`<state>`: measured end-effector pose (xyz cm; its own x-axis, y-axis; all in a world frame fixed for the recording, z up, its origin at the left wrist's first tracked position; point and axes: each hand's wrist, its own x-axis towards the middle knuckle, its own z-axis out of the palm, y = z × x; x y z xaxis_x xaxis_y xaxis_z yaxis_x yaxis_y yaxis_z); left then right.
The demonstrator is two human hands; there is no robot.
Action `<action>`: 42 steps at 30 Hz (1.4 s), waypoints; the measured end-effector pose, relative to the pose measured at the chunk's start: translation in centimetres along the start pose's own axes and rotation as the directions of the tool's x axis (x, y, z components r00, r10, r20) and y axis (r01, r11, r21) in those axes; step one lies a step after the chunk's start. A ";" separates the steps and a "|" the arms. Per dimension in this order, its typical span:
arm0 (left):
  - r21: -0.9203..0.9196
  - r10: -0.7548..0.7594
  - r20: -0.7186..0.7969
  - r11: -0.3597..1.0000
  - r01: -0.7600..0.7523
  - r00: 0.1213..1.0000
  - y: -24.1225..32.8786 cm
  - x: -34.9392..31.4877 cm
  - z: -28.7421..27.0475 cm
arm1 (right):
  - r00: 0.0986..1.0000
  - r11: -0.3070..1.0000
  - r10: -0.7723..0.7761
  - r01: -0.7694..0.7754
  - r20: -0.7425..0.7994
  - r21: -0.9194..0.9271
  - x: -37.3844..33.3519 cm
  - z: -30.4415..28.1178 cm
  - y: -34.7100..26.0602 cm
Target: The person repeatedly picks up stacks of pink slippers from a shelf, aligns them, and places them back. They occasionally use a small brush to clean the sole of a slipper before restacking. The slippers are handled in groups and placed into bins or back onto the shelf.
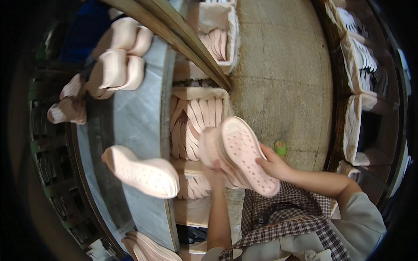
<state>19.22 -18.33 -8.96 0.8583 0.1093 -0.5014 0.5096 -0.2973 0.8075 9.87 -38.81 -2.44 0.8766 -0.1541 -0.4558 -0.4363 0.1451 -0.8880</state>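
In front of my apron I hold several pale pink shoe soles. A dimpled oval sole (244,152) faces up, with the thumb of my right hand (275,164) on its edge and the fingers behind it. My left hand (213,174) is closed around further pink soles (210,145) just left of it; motion smears them. On the grey bench (146,126) to the left lies a curved pink sole (143,173) with small dots and a brown inner end.
Stacked pale soles or shoes (124,56) stand on the bench's far end. Cloth-lined bins (224,93) of pink soles line its right side, beneath a slanting wooden bar (187,37). More soles (148,248) lie at the near left. White-lined bins (355,130) stand along the right.
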 end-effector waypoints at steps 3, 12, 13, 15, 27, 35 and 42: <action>0.461 0.275 -0.144 0.869 -0.182 0.951 2.3 7.2 -4.4 | 0.993 0.994 -0.091 0.086 -0.078 -0.070 7.0 4.9 4.7; 0.815 0.182 0.305 0.458 -0.355 0.935 -5.4 20.6 -5.7 | 0.963 0.124 -0.126 0.255 0.239 -0.959 22.3 16.7 22.5; 0.725 0.229 0.268 0.591 -0.353 0.936 -7.0 21.0 -5.7 | 0.909 0.141 -0.360 0.274 0.209 -0.951 22.2 16.3 23.8; 0.429 0.176 0.268 0.859 -0.281 0.947 -7.9 22.7 -6.8 | 0.875 0.309 -0.394 0.414 0.281 -0.856 20.7 14.6 25.1; 0.529 0.196 0.393 0.751 -0.395 0.898 -7.3 25.1 -8.9 | 0.928 0.727 -0.372 0.277 -0.021 -0.629 33.7 13.6 16.2; 0.747 0.189 0.358 0.529 -0.403 0.914 -10.3 24.5 -5.8 | 0.765 0.487 -0.642 0.361 -0.046 -0.795 28.4 10.0 19.8; 0.384 0.089 0.419 0.884 -0.265 0.904 -11.9 26.8 -8.5 | 0.809 0.635 -0.586 0.427 -0.042 -0.644 27.4 8.7 17.8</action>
<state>36.66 -3.81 -29.38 0.7957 -0.3249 -0.5112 0.1993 -0.6564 0.7276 27.87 -31.97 -30.20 0.9566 -0.2504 0.1492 -0.0337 -0.6034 -0.7967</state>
